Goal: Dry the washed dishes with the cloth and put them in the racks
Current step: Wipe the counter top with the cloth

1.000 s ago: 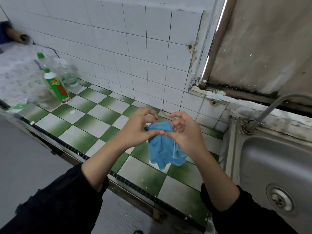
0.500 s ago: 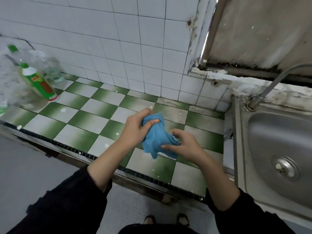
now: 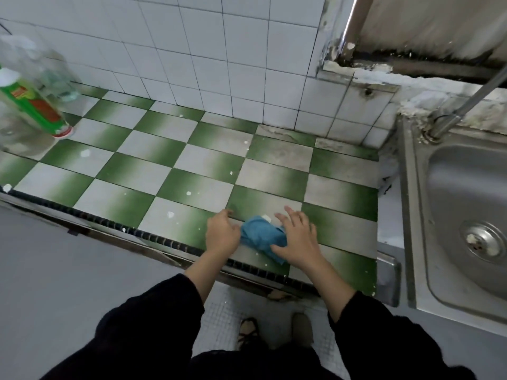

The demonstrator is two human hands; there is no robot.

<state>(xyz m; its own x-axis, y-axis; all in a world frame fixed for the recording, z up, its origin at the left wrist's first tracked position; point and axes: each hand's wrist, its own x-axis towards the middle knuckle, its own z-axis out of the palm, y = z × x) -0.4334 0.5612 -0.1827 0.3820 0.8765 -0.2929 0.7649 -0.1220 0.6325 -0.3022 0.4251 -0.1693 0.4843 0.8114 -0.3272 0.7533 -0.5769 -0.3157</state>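
A crumpled blue cloth (image 3: 260,235) lies on the green-and-white tiled counter (image 3: 192,171), close to its front edge. My left hand (image 3: 222,234) rests on the counter against the cloth's left side, fingers loosely bent and holding nothing. My right hand (image 3: 297,241) lies over the cloth's right end with fingers spread and straight, and its thumb is on the fabric. No dishes or racks are in view.
A green dish-soap bottle (image 3: 30,105) and clear plastic bottles (image 3: 52,69) stand at the far left of the counter. A steel sink (image 3: 452,204) with its drain (image 3: 484,241) and tap (image 3: 466,97) is at the right. A white tiled wall (image 3: 192,50) backs the counter.
Both hands held the cloth up in the air. They have lowered it onto the counter near the front edge and loosened their grip, and the view has tilted downward.
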